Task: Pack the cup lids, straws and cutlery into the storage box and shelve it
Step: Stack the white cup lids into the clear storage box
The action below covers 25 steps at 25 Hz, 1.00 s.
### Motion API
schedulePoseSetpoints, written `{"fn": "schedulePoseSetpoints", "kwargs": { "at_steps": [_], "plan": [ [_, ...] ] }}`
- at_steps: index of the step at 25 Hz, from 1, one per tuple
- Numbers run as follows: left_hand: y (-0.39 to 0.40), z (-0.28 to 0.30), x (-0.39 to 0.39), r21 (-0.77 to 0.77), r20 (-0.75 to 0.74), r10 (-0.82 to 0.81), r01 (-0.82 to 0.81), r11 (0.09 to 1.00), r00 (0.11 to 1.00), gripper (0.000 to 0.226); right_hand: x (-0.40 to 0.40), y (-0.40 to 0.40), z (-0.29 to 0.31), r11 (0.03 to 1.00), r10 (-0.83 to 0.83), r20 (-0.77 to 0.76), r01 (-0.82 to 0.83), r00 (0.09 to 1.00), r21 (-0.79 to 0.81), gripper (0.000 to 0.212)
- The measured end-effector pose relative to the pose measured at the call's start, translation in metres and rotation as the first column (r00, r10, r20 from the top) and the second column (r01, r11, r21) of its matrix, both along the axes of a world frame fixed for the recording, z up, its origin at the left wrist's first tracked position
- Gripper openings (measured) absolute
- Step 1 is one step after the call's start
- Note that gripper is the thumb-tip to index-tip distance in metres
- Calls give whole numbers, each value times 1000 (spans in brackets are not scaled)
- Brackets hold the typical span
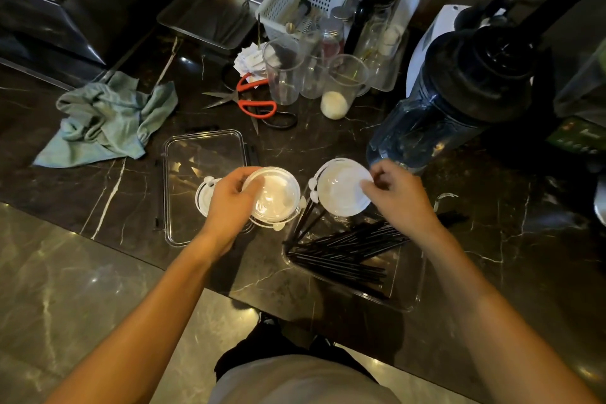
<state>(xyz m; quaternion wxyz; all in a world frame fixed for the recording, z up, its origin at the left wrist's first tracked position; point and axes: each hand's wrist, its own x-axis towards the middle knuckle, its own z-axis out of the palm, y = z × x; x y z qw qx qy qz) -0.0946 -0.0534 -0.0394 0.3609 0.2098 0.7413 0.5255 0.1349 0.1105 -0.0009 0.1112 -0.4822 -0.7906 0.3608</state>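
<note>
While the left hand [229, 203] grips a stack of lids [273, 195] and the right [398, 195] pinches one lid [341, 187], lid-packing seems underway (straws [344, 249] boxed already, below the right), so next lower both into the box [410, 300].

The counter [492, 239] is dark shiny stone with pale veins. By the left fingers [252, 185] is a clear shiny plastic lid [275, 193]. The right fingers [370, 185] pinch a white, maybe matt, plastic lid [341, 187]. The rag [108, 118] is soft cloth.
</note>
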Motion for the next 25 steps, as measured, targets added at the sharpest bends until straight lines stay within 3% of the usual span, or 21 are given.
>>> {"fn": "schedulePoseSetpoints", "kwargs": {
  "at_steps": [5,8,11,15,19,22,25],
  "plan": [
    [8,-7,-24,-97,128,210,-198,975,969,25,-15,2,6,979,-174,-180,150,968,-141,9],
    [10,-8,-37,-121,74,204,-194,973,976,22,-37,-2,3,968,-205,-196,169,959,-188,4],
    [6,-15,-43,-84,6,85,-85,993,996,21,-62,-7,-2,978,-153,-159,126,975,-164,3],
    [-6,-37,-40,-185,-140,-144,117,976,980,19,-90,-14,-7,982,-91,-114,70,989,-177,9],
    [-12,-51,-27,-261,-217,-326,267,928,920,27,-107,-20,-10,985,-66,-25,61,998,-161,16],
    [-14,-52,-27,-327,-315,-486,387,862,815,35,-116,-24,-10,982,-52,27,56,998,-182,19],
    [-11,-39,-33,-294,-399,-472,378,878,786,53,-118,-23,-7,934,-72,34,79,997,-349,21]
  ]
}}
